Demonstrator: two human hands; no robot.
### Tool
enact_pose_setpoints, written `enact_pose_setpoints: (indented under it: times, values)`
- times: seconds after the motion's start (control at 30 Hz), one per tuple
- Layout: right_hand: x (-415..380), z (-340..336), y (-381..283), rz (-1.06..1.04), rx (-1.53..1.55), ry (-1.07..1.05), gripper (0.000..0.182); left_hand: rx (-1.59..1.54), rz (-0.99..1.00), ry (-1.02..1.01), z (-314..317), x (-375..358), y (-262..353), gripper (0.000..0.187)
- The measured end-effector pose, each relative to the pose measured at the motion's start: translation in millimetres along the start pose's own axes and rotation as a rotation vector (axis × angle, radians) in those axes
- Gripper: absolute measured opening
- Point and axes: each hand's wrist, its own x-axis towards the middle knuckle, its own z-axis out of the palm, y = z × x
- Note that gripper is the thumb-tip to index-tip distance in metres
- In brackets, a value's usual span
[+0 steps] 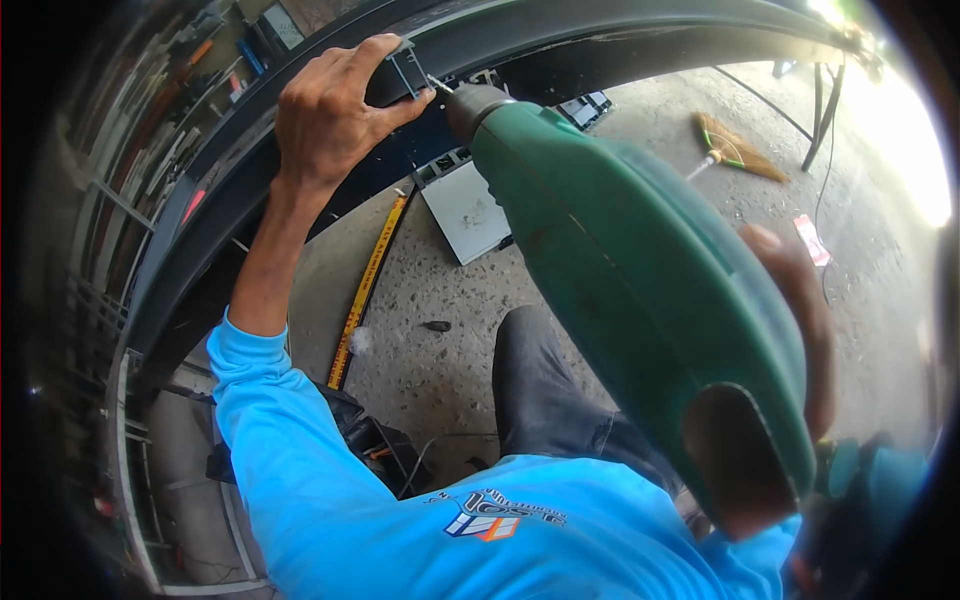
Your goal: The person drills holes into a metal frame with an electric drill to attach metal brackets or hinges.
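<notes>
Rack: At nine to ten o'clock we see a rack (110, 215) packed with long strips.
Left hand: At eleven o'clock our left hand (325, 115) is clamped on a short metal profile (404, 72), fingers at its upper end and thumb at its lower.
Yellow rule: Toward nine o'clock a long yellow rule (368, 290) slants across the speckled floor (430, 375).
Black case: At seven o'clock an open black case (385, 445) sits beside our left sleeve (290, 420).
Metal profile: It lies against the dark beam (640, 35), which arcs over the top from ten to one o'clock.
Small dark piece: Just off centre, toward eight o'clock, it (436, 326) lies on the floor.
Pale panel: Near twelve o'clock a flat panel (467, 212) sits below the beam.
Green drill: Our drill (640, 270) runs from twelve to four o'clock, its bit at the profile; we cannot tell if they touch.
Right hand: At four o'clock our right hand (738, 450) is closed around the drill's rear handle, fingers mostly hidden.
Broom: At two o'clock it (742, 150) lies on the floor.
Packet: Near three o'clock we see a red-and-white packet (812, 240).
</notes>
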Motion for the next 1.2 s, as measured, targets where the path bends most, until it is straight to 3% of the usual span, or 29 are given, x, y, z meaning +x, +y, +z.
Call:
enact_pose_setpoints:
  times: [0.07,0.1,0.2,0.4,0.5,1.03,1.2]
  values:
    - [-8.0,4.9,3.1,0.105,0.107,-0.035,0.044,0.034,-0.001,0.008,2.1,-0.7,-1.5,0.051]
    - [-3.1,-1.5,-4.2,0.060,0.036,-0.086,0.057,0.000,-0.012,0.002,2.5,-1.9,-1.8,0.054]
    - [-3.6,-0.3,-3.9,0.066,-0.027,-0.136,0.065,-0.039,-0.006,0.006,4.9,-5.2,-3.8,0.058]
    - [-0.4,1.9,-4.6,0.031,-0.063,-0.191,0.067,-0.057,0.000,0.012,6.9,-6.0,-5.2,0.057]
    - [-4.0,5.7,2.4,0.036,0.040,-0.174,0.067,-0.058,0.007,0.014,6.9,-7.1,-5.1,0.058]
    - [-0.2,6.0,2.9,-0.025,-0.100,-0.177,0.067,-0.038,0.004,0.012,7.3,-6.1,-5.1,0.057]
    - [-5.2,9.3,0.7,0.044,-0.024,-0.123,0.064,-0.051,-0.013,0.002,5.0,-5.1,-2.0,0.059]
